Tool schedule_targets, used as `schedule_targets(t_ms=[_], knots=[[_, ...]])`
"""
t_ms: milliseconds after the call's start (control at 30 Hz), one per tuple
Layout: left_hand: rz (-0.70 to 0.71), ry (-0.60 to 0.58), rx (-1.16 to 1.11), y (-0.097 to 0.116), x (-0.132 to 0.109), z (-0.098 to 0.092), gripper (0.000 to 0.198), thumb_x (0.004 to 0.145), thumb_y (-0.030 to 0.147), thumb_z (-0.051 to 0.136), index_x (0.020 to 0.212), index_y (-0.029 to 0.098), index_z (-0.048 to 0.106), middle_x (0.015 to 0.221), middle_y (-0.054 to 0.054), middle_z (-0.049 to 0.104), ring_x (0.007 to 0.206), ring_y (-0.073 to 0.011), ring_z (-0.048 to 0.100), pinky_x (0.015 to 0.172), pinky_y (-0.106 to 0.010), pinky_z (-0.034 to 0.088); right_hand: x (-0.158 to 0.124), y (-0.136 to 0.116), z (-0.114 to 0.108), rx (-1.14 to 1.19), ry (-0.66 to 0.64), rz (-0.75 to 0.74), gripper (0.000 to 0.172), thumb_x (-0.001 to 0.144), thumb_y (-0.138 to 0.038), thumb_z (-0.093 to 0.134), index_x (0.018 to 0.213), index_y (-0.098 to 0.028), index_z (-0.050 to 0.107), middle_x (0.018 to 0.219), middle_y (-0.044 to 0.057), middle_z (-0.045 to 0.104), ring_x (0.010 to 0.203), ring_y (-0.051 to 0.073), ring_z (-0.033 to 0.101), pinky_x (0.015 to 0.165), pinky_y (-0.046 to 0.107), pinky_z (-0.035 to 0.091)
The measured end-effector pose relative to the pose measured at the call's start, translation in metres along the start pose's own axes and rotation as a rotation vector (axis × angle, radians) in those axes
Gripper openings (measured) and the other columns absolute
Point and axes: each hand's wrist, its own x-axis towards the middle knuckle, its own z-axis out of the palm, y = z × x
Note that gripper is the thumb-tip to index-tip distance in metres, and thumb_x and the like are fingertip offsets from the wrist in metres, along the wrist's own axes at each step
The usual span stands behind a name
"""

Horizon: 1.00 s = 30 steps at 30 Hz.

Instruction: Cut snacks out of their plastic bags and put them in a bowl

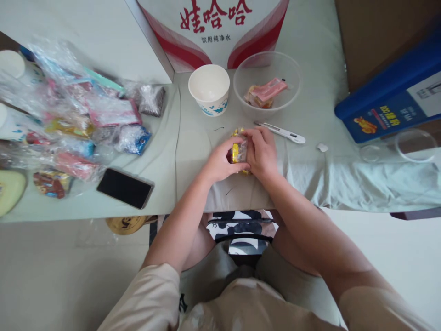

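Note:
A small snack packet in a clear and yellow wrapper (240,151) lies on the cloth-covered table between my two hands. My left hand (221,161) is curled round its left side, thumb and fingers closed on it. From the right, my right hand (263,151) presses its fingers over the packet's other side and partly hides it. Just beyond, a white and silver utility knife (284,133) rests on the cloth. Behind the hands stand a white paper cup (209,89) with blue print and a clear plastic bowl (241,94) holding a pink packet (272,89).
At left are several wrapped snack packets (113,110) and a black phone (125,188). A white and red carton (220,50) stands at the back. To the right are a blue box (372,115), a clear lid (415,145) and a white scrap (322,147).

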Motion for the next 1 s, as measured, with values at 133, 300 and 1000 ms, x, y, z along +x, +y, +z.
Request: schedule_targets(t_ms=[133,300,1000], knots=[[0.073,0.216,0.006,-0.005,0.004,-0.009,0.054,0.073,0.052,0.086,0.114,0.026,0.063,0.101,-0.003,0.065,0.093,-0.0229,0.066,0.087,-0.039,0.054,0.005,0.008,-0.030,-0.038,0.036,0.008,0.031,0.099,-0.026,0.041,0.119,-0.025,0.064,0.123,0.013,0.069,0.123,0.031,0.062,0.112,0.053,0.045],[0.162,0.468,0.031,-0.009,0.011,-0.028,0.063,0.077,0.067,0.079,0.119,0.026,0.056,0.108,-0.005,0.062,0.108,-0.0238,0.064,0.094,-0.037,0.053,-0.001,0.033,-0.059,-0.279,-0.016,0.092,0.039,0.087,-0.021,0.052,0.124,-0.019,0.063,0.135,0.020,0.065,0.130,0.038,0.056,0.113,0.063,0.040],[0.312,0.578,0.164,-0.026,0.018,-0.034,0.050,0.082,0.055,0.081,0.116,0.026,0.058,0.102,-0.002,0.064,0.094,-0.0188,0.067,0.088,-0.033,0.056,-0.021,-0.001,-0.040,-0.518,-0.345,0.130,0.037,0.093,-0.044,0.060,0.117,-0.017,0.070,0.115,0.020,0.067,0.109,0.039,0.059,0.092,0.052,0.048]])
